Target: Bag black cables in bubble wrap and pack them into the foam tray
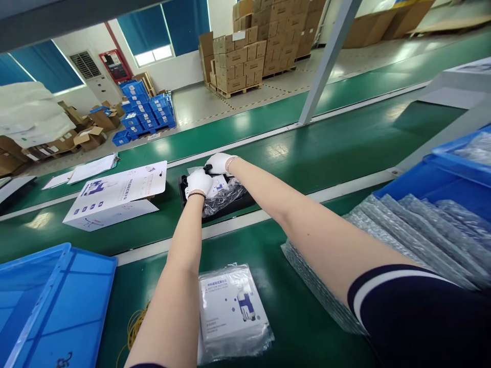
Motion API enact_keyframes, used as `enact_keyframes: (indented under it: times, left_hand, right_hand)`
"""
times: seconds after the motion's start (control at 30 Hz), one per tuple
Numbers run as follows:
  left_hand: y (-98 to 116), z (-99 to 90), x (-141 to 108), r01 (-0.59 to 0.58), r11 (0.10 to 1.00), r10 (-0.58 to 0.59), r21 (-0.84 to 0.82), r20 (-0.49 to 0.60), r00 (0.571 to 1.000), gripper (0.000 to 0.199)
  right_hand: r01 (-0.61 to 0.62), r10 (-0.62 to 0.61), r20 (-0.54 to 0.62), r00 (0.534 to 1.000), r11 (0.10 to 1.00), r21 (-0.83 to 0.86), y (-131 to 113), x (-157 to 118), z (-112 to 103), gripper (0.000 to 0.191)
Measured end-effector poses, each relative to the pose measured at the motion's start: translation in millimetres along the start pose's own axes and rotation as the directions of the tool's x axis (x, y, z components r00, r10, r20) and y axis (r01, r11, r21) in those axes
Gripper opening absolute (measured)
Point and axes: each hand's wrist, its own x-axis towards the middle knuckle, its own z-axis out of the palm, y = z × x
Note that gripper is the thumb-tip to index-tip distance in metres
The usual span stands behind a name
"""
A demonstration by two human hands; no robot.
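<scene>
Both hands wear white gloves and work over a black tray (233,206) lying on the far green belt. My right hand (220,163) is closed at the tray's far side, its fingertips pinching a small black piece (207,168). Just left of it, my left hand (200,182) rests on the tray's left end; its fingers curl down and are mostly hidden. A crumpled clear plastic bag (223,198) with dark contents fills the tray's middle. Beside the left hand a white printed leaflet (219,184) shows on top.
A white printed carton (123,191) with an open flap lies left of the tray. Bagged manuals (233,306) lie nearer me, beside yellow bands (135,327). Blue bins (88,286) stand left and right. Bubble-wrap pouches (399,235) lie right. A grey post (328,64) rises beyond.
</scene>
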Motion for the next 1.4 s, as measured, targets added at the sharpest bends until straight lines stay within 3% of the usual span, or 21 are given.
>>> enact_keyframes:
  times: [0.13,0.23,0.3,0.4,0.5,0.57,0.6,0.7,0.77,0.83,0.9,0.97,1.07,1.17,1.23,1.3,1.4]
  left_hand:
    - [1,-16.3,4,0.011,0.987,-0.032,-0.159,-0.126,0.991,0.041]
    - [7,-44.7,-4,-0.025,0.969,-0.020,-0.246,-0.178,0.984,0.040]
    - [13,-69.6,-23,-0.086,0.951,0.020,-0.298,-0.216,0.976,0.036]
    - [14,-110.1,-80,-0.250,0.882,0.138,-0.399,-0.287,0.948,0.031]
    - [-6,-145.2,-163,-0.426,0.839,0.296,-0.338,-0.372,0.880,0.025]
    - [-27,-160.6,-217,-0.419,0.862,0.287,-0.285,-0.407,0.867,0.023]
    - [-37,-164.8,-241,-0.399,0.876,0.267,-0.271,-0.417,0.869,0.023]
    - [-57,-163.2,-297,-0.312,0.903,0.168,-0.296,-0.426,0.889,0.023]
    - [-59,-153.1,-322,-0.265,0.899,0.107,-0.348,-0.413,0.905,0.023]
    - [-56,-141.2,-341,-0.237,0.883,0.058,-0.405,-0.406,0.912,0.023]
    - [-51,-131.6,-356,-0.220,0.861,0.018,-0.459,-0.405,0.914,0.023]
    - [-48,-125.8,-370,-0.191,0.842,-0.038,-0.504,-0.407,0.913,0.023]
    - [-46,-122.6,-386,-0.131,0.833,-0.126,-0.537,-0.415,0.901,0.024]
    - [-42,-120.9,-394,-0.104,0.826,-0.180,-0.554,-0.435,0.882,0.024]
    - [-34,-116.8,-396,-0.100,0.820,-0.195,-0.564,-0.439,0.877,0.024]
    - [-23,-108.8,-396,-0.093,0.816,-0.166,-0.570,-0.385,0.908,0.023]
    - [-9,-94.2,-395,-0.061,0.752,-0.091,-0.656,-0.195,0.977,0.028]
  right_hand:
    - [-0.081,0.080,0.033,0.996,0.996,0.044,22,-21,12,0.050]
    - [-0.124,0.123,0.016,0.992,0.991,0.051,33,-38,14,0.063]
    - [-0.134,0.134,0.010,0.991,0.989,0.055,35,-48,9,0.062]
    - [-0.128,0.129,-0.016,0.991,0.990,0.061,32,-66,-13,0.056]
    - [-0.082,0.092,-0.128,0.987,0.993,0.085,16,-101,-39,0.051]
    - [-0.023,0.040,-0.181,0.983,0.995,0.096,-6,-138,-49,0.050]
    - [0.008,0.006,-0.154,0.988,0.996,0.088,-21,-161,-50,0.051]
    - [0.024,-0.026,0.052,0.998,0.999,0.046,-74,-235,-36,0.064]
    - [-0.018,0.005,0.210,0.978,0.998,0.062,-109,-278,-15,0.084]
    - [-0.075,0.033,0.299,0.954,0.989,0.130,-132,-305,10,0.104]
    - [-0.165,0.082,0.326,0.942,0.957,0.237,-142,-316,30,0.109]
    - [-0.246,0.144,0.295,0.945,0.905,0.346,-141,-318,41,0.101]
    - [-0.277,0.206,0.202,0.958,0.852,0.445,-133,-320,41,0.080]
    - [-0.258,0.222,0.140,0.965,0.904,0.342,-128,-326,33,0.033]
    - [-0.254,0.242,0.075,0.967,0.931,0.263,-131,-332,28,0.018]
    - [-0.256,0.265,0.028,0.964,0.894,0.366,-139,-342,24,0.016]
    - [-0.206,0.218,0.061,0.974,0.743,0.637,-151,-363,19,0.016]
